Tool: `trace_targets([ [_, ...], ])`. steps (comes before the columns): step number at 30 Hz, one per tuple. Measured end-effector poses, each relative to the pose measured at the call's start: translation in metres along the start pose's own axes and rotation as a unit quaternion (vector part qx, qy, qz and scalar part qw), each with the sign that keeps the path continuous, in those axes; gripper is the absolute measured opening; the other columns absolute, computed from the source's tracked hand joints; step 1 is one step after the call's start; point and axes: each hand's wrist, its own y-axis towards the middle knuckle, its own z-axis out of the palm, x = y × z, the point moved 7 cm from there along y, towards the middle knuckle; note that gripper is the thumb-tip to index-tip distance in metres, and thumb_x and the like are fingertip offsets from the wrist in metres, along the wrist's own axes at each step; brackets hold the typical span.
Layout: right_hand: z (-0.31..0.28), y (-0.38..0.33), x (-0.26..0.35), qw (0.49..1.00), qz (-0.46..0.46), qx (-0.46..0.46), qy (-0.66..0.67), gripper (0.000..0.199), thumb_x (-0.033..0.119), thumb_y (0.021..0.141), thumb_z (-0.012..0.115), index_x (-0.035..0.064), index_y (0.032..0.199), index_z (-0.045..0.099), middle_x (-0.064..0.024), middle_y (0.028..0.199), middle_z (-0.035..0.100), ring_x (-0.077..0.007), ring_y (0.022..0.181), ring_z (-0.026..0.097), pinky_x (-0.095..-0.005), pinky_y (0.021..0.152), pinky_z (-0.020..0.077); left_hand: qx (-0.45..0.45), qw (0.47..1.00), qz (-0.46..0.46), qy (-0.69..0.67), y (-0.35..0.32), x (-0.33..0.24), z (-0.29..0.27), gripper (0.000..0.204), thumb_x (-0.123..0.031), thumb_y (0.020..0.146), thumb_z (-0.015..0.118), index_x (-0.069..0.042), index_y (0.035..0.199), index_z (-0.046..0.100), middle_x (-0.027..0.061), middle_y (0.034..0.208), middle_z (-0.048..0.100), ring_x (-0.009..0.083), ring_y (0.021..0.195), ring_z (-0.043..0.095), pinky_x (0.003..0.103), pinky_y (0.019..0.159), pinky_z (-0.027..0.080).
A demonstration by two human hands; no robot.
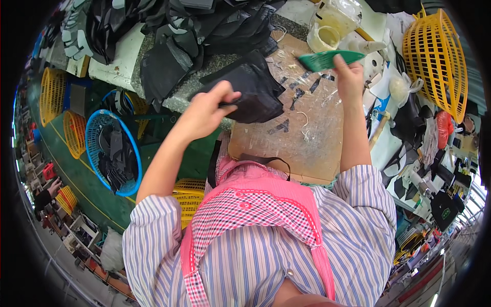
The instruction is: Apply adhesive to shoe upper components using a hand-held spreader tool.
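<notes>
The black sheets (253, 97) are held above the left edge of the brown board (319, 140); I cannot tell how many they are. The left hand (210, 108) has its fingers curled and gripping them. The right hand (350, 79) pinches a green tool (332, 61), blurred, over the board. The step in hand seems to be positioning the sheets; the next move calls for keeping them level. Dark scraps (298, 94) and a white thread (305, 122) lie on the board and could get under them. A heap of black pieces (166, 64) crowds the left side, a cream cup (327, 37) stands beyond, and a yellow basket (434, 59) is at right.
</notes>
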Motion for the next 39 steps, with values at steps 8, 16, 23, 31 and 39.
trace_targets([
  [8, 0.092, -0.034, -0.007, 0.859, -0.186, 0.155, -0.452, 0.007, 0.005, 0.073, 0.063, 0.0012, 0.078, 0.061, 0.0005, 0.072, 0.058, -0.0111, 0.063, 0.051, -0.0261, 0.062, 0.0423, -0.166, 0.966, 0.163, 0.116, -0.015, -0.052, -0.038, 0.018, 0.003, 0.07, 0.06, -0.001, 0.077, 0.043, 0.0079, 0.068, 0.047, 0.0197, 0.064, 0.056, 0.027, 0.058, 0.042],
  [16, 0.061, -0.018, -0.001, 0.972, -0.073, 0.099, -0.2, 0.016, 0.013, 0.073, 0.065, -0.0007, 0.081, 0.06, -0.0064, 0.074, 0.063, -0.0101, 0.067, 0.057, -0.024, 0.063, 0.0441, -0.193, 0.851, 0.252, 0.419, -0.006, 0.001, 0.036, 0.008, -0.01, 0.068, 0.05, -0.009, 0.077, 0.049, 0.0085, 0.091, 0.06, 0.019, 0.08, 0.059, 0.028, 0.061, 0.046],
  [23, 0.115, -0.005, -0.02, 0.913, -0.181, 0.132, -0.34, 0.014, 0.008, 0.067, 0.066, 0.0056, 0.079, 0.062, -0.0086, 0.076, 0.055, -0.0205, 0.072, 0.053, -0.0298, 0.064, 0.0411, -0.185, 0.848, 0.253, 0.427, -0.002, 0.017, 0.065, 0.011, -0.012, 0.067, 0.052, -0.009, 0.077, 0.048, 0.0108, 0.094, 0.059, 0.0226, 0.084, 0.058, 0.029, 0.063, 0.048],
  [31, 0.094, -0.055, -0.008, 0.877, -0.131, 0.227, -0.402, 0.016, 0.017, 0.063, 0.069, 0.0135, 0.077, 0.064, -0.0085, 0.071, 0.05, -0.0249, 0.07, 0.051, -0.0354, 0.063, 0.0411, -0.188, 0.859, 0.249, 0.405, -0.01, 0.025, 0.063, 0.01, -0.01, 0.066, 0.052, -0.008, 0.076, 0.05, 0.0108, 0.097, 0.059, 0.0229, 0.088, 0.058, 0.029, 0.063, 0.049],
  [39, 0.111, -0.066, -0.001, 0.821, -0.201, 0.222, -0.486, 0.01, 0.015, 0.066, 0.067, 0.0103, 0.07, 0.06, -0.0087, 0.069, 0.055, -0.025, 0.07, 0.054, -0.0376, 0.061, 0.042, -0.194, 0.864, 0.248, 0.394, -0.001, 0.028, 0.061, 0.011, -0.01, 0.067, 0.052, -0.008, 0.078, 0.051, 0.0104, 0.098, 0.059, 0.0221, 0.089, 0.057, 0.029, 0.064, 0.049],
])
